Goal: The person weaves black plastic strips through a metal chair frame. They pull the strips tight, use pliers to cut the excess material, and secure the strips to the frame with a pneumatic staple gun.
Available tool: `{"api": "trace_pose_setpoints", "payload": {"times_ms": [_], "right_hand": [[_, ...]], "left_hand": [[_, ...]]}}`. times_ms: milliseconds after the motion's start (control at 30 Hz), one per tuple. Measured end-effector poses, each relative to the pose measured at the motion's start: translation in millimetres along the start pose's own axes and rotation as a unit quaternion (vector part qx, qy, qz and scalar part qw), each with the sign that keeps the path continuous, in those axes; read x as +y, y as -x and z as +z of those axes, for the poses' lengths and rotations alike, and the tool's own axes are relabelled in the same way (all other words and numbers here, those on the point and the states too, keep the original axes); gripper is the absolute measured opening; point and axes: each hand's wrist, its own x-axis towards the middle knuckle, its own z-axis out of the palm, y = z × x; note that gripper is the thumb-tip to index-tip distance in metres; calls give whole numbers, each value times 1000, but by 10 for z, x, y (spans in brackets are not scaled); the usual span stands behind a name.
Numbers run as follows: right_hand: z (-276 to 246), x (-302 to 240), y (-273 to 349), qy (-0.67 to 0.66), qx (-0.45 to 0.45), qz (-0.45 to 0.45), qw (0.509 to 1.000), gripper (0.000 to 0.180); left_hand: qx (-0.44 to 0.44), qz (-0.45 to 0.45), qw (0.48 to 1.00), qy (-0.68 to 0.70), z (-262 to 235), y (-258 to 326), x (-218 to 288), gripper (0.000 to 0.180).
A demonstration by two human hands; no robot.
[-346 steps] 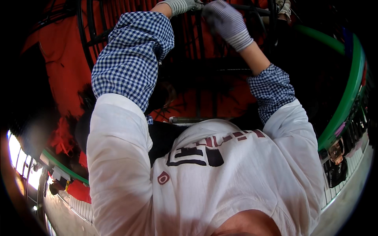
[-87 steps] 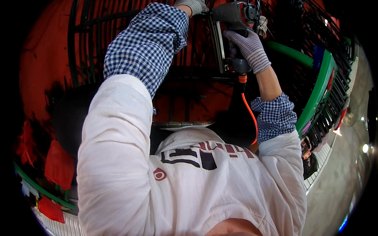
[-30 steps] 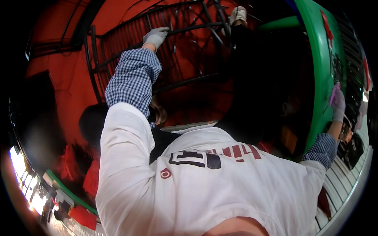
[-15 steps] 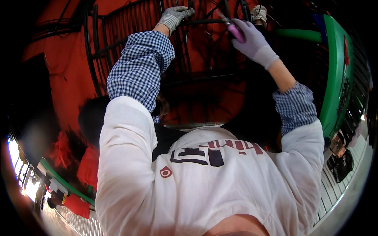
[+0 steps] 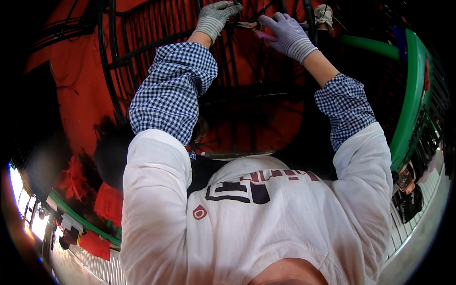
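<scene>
Pink-handled pliers (image 5: pixel 249 25) were gripped in the right hand (image 5: pixel 289 37) at the black barred frame (image 5: pixel 142 50). Near their tips, the left hand (image 5: pixel 213 20) curled its fingers, around what I couldn't tell.

Workshop on my screen

I'd call this a workshop: I see striped work gloves (image 5: pixel 289 37), pink-handled pliers (image 5: pixel 248 24) and a barred black frame (image 5: pixel 142 51) over a red surface (image 5: pixel 76 95). A thick green rail (image 5: pixel 412 107) curves along the right, with grey floor (image 5: pixel 422 230) beyond. The upper left is dark, but I think more black bars (image 5: pixel 61 37) are there.
</scene>
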Motion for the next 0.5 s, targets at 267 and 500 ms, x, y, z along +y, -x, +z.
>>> {"api": "trace_pose_setpoints", "payload": {"times_ms": [267, 500], "right_hand": [[158, 134, 25, 17, 30, -8, 999, 64], [171, 147, 14, 27, 46, 8, 999, 58]], "left_hand": [[10, -13, 1000, 22, 16, 29, 30, 68], [2, -22, 997, 69, 2, -18, -45, 70]]}}
